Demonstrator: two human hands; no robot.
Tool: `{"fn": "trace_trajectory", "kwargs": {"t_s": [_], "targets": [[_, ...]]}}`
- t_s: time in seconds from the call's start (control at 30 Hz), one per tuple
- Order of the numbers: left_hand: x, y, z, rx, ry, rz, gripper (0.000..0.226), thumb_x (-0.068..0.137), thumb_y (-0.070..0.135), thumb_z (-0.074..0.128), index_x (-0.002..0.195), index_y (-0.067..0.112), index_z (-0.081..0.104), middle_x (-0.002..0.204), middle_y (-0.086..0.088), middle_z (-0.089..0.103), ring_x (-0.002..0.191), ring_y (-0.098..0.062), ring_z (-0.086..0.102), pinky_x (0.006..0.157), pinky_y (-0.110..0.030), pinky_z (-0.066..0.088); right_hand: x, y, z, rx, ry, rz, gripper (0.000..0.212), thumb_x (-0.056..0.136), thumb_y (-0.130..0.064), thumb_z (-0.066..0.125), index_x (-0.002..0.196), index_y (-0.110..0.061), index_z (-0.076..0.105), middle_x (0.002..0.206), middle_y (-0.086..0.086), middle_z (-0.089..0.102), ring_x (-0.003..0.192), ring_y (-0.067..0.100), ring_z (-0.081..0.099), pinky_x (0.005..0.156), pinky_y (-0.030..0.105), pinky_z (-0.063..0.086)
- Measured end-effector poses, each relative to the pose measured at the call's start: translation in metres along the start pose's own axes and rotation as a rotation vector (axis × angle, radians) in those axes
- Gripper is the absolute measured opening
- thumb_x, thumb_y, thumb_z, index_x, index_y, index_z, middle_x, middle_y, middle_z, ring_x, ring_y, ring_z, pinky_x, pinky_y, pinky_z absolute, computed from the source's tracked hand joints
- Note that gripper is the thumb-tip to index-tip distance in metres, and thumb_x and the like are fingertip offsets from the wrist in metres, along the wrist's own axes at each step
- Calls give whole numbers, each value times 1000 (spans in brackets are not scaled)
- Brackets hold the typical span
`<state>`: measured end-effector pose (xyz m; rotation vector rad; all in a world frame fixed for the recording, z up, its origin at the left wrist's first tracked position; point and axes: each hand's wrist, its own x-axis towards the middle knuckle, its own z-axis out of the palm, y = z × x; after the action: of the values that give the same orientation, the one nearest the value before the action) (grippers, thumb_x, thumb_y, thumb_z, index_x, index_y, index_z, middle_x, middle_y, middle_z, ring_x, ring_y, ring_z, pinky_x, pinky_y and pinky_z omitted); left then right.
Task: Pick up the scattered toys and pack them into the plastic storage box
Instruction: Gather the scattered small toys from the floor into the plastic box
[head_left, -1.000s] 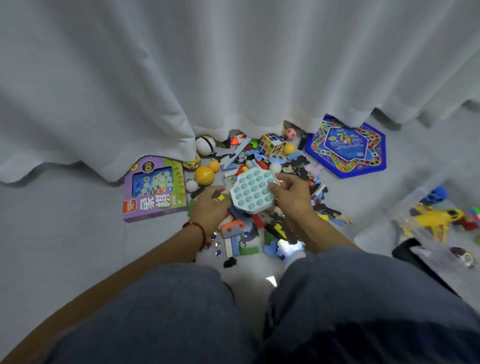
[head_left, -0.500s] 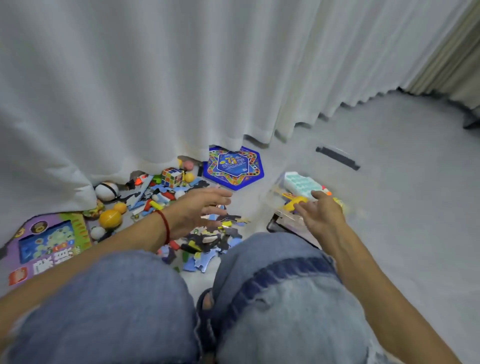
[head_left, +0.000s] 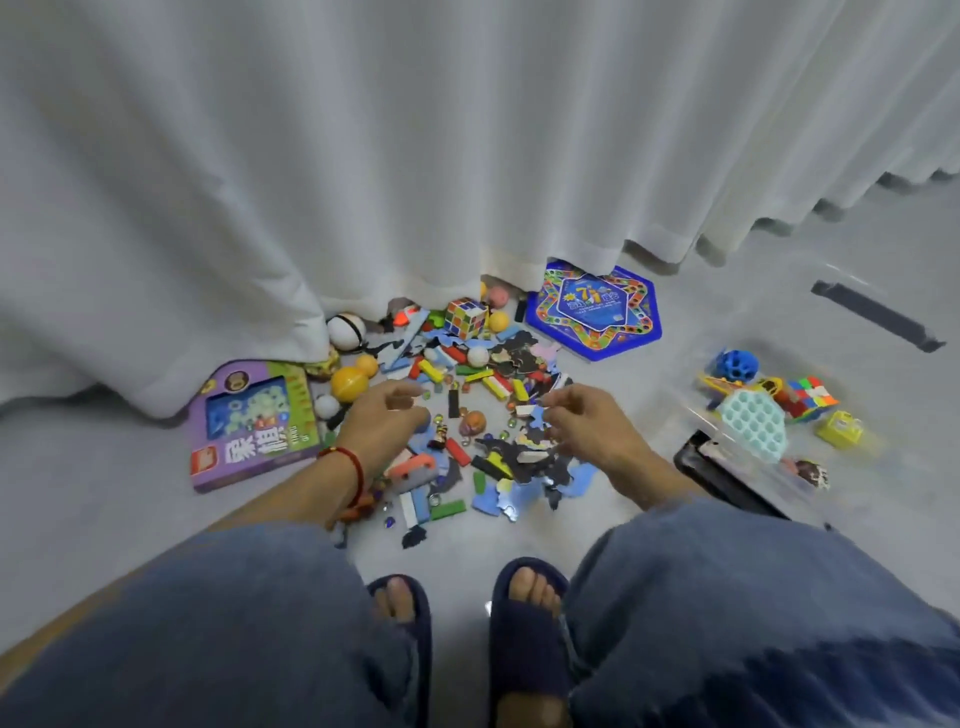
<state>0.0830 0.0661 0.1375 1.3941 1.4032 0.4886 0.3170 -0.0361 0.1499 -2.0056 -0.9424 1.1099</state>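
The white curtain (head_left: 363, 156) hangs down to the grey floor (head_left: 727, 291), and the scattered toys (head_left: 467, 415) lie in a heap at its hem, straight ahead of the person's knees. To the right of that heap, well apart from it, stands the clear plastic storage box (head_left: 779, 467), which already holds a mint pop-it board (head_left: 753, 423), a blue holed ball (head_left: 735, 365) and a colour cube (head_left: 810, 397). A purple game box (head_left: 249, 426) lies at the heap's left edge and a blue hexagonal board (head_left: 595, 312) at its far right corner. Both hands hover low over the heap: the left hand (head_left: 382, 426) over its left half, the right hand (head_left: 587, 426) over its right half and nearer the storage box. The fingers (head_left: 558, 400) of each hand are spread, loosely curled and empty. A black domino-like block (head_left: 454, 402) lies between the two hands with its long axis pointing away from the person; loose puzzle pieces (head_left: 524, 457) lie just under the right hand, so that hand probably has the shorter carry.
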Motion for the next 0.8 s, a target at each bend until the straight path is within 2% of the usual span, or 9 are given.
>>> {"fn": "trace_trajectory", "kwargs": {"t_s": [0.07,0.17,0.3,0.43,0.5,0.57,0.7,0.8], "targets": [[18,-11,-12,88,41,26,33,83,20,71,115,26,65,124,0,58,112,-19,57,90,-37,50,28,-9,20,-174,-57,-89,16,93,-21,58,107,-22,66,102,1,69,87,20,66,83,43,58],[49,-21,-29,246,118,64,37,85,20,68,121,25,63,133,1,57,120,-19,54,99,-37,48,76,-24,45,-446,-140,-242,27,95,-21,57,120,-16,61,114,4,64,98,22,61,83,36,52],[105,-29,-49,430,171,77,44,84,16,65,128,23,61,132,-1,58,118,-22,55,93,-30,45,153,-38,73,-751,-176,-417,37,94,-22,58,128,-11,54,125,14,58,111,31,56,91,38,48],[174,-35,-61,694,94,193,51,81,17,62,132,18,58,134,-9,57,123,-30,52,103,-38,43,226,-43,93,-883,-132,-468,51,92,-30,58,140,-19,48,134,16,54,121,39,49,94,49,48],[208,-37,-63,830,108,247,53,76,14,61,129,20,59,131,-10,56,121,-35,50,101,-42,44,257,-45,101,-914,-54,-494,52,90,-34,57,139,-20,47,138,16,49,123,41,47,93,52,48],[237,-37,-62,949,141,257,54,76,11,57,129,22,58,130,-14,53,118,-40,47,99,-46,45,284,-47,107,-937,11,-461,56,88,-34,58,141,-22,43,144,15,43,128,42,44,100,54,42],[272,-42,-57,1144,146,95,60,81,17,60,139,27,47,132,-19,44,121,-45,42,103,-50,40,319,-45,117,-983,-5,-312,58,88,-29,59,143,-30,38,148,16,40,131,43,42,110,57,27],[287,-50,-55,1125,116,61,59,82,19,65,137,30,46,132,-22,44,118,-48,45,102,-54,41,324,-38,119,-928,37,-352,55,85,-18,65,135,-26,45,142,18,43,126,45,42,107,57,31]]}}
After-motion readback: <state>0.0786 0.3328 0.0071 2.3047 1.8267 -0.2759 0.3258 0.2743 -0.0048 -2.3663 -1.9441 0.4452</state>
